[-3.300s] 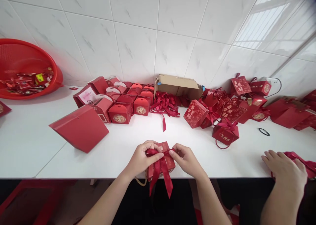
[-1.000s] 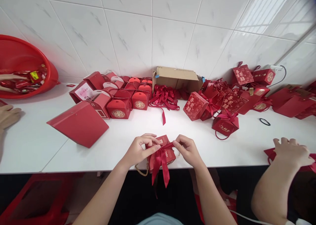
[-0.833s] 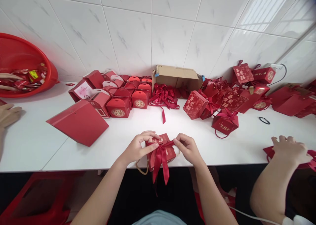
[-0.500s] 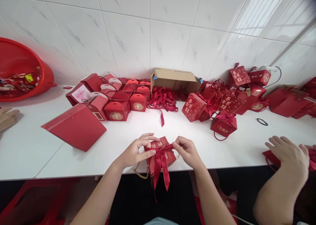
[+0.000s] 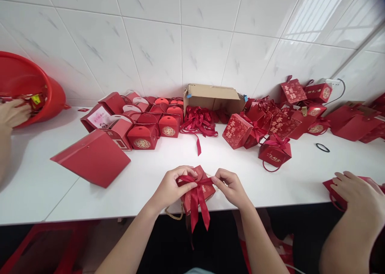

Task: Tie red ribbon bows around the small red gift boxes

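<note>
Ribbon (image 5: 196,194) runs left to right, tails pointing near — glossy, red, across gold-printed box (image 5: 208,191) — left hand (image 5: 172,188), right hand (image 5: 230,188) pinching it, fingers curled.

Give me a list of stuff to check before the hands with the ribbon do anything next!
1. Left hand gripping the red ribbon: ok, pinched between thumb and fingers.
2. Right hand gripping it too: ok, pinched on the other side.
3. Red box safely back from the edge: not ok, it sits right at the table's front edge.
4. Rope handle apart from the ribbon tails: ok, it hangs to their left.
5. Knot tight: cannot tell.
6. Neighbors' hands out of the way: ok, the left neighbor's hand is at the red basket.
</note>
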The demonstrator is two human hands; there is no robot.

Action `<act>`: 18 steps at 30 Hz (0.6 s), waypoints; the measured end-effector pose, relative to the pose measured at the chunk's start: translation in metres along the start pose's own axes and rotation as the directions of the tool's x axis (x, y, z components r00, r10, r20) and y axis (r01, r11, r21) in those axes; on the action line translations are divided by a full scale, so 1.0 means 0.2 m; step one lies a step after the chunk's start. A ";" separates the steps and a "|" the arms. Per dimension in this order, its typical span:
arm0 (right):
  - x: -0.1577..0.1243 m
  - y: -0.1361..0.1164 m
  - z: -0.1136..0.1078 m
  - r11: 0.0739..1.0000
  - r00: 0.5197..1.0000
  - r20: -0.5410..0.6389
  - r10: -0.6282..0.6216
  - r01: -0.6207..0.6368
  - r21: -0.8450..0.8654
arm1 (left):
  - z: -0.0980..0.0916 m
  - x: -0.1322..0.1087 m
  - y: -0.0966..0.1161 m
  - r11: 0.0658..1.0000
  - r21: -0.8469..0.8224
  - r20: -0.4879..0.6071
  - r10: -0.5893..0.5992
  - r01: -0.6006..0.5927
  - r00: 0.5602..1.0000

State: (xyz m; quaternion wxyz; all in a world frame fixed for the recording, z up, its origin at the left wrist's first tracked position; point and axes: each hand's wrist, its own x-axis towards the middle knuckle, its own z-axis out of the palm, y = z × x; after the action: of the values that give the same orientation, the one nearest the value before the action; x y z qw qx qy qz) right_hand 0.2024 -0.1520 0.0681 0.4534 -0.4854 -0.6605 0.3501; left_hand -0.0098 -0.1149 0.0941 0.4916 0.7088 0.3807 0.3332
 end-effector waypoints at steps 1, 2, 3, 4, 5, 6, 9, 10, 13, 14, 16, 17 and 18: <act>0.00 0.00 0.00 1.000 1.000 0.003 -0.001 0.001 -0.003 | 0.00 0.00 0.00 1.000 0.014 -0.006 0.003 -0.003 1.000; 0.00 0.01 0.00 1.000 1.000 0.005 -0.001 0.001 -0.005 | 0.00 0.00 0.01 1.000 0.028 -0.010 0.003 -0.003 1.000; 0.00 0.01 0.00 1.000 1.000 0.006 -0.001 0.002 -0.009 | 0.00 -0.01 0.01 0.999 0.041 -0.013 0.001 -0.001 1.000; 0.00 0.01 0.00 1.000 1.000 0.006 -0.003 0.003 -0.014 | 0.00 -0.01 0.01 0.999 0.050 -0.018 0.000 0.001 1.000; 0.00 0.02 0.00 1.000 1.000 0.005 -0.005 0.005 -0.022 | 0.00 -0.01 0.00 0.998 0.057 -0.025 0.001 0.001 1.000; 0.01 0.02 0.00 1.000 1.000 0.004 -0.009 0.009 -0.029 | 0.00 -0.01 0.00 0.998 0.061 -0.032 0.003 -0.001 0.999; 0.01 0.03 0.00 0.999 1.000 0.003 -0.021 0.021 -0.048 | 0.01 0.00 -0.01 0.998 0.059 -0.049 0.006 -0.003 0.999; 0.01 0.03 0.00 0.998 1.000 0.003 -0.022 0.022 -0.053 | 0.01 0.00 -0.02 0.998 0.056 -0.046 -0.001 0.003 0.999; 0.02 0.04 0.00 0.998 1.000 -0.001 -0.015 0.015 -0.057 | 0.01 0.01 -0.02 0.999 0.035 -0.025 -0.025 0.026 0.999; 0.02 0.04 -0.01 0.998 1.000 -0.001 -0.011 0.011 -0.054 | 0.02 0.01 -0.02 0.999 0.026 -0.020 -0.030 0.030 0.999; 0.02 0.04 -0.01 0.999 1.000 0.002 -0.003 0.003 -0.043 | 0.02 0.02 -0.02 0.999 0.009 -0.020 -0.041 0.041 0.999; 0.02 0.04 -0.01 0.999 1.000 0.005 -0.001 0.001 -0.039 | 0.03 0.02 -0.02 0.999 0.003 -0.026 -0.052 0.052 0.998; 0.02 0.04 -0.01 0.999 1.000 0.006 0.000 0.000 -0.036 | 0.03 0.02 -0.01 0.998 -0.001 -0.034 -0.069 0.069 0.997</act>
State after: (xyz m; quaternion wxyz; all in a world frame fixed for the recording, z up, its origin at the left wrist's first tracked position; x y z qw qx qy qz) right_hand 0.2066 -0.1451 0.0620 0.4427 -0.4924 -0.6679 0.3397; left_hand -0.0027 -0.1134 0.0901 0.4962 0.6897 0.4132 0.3278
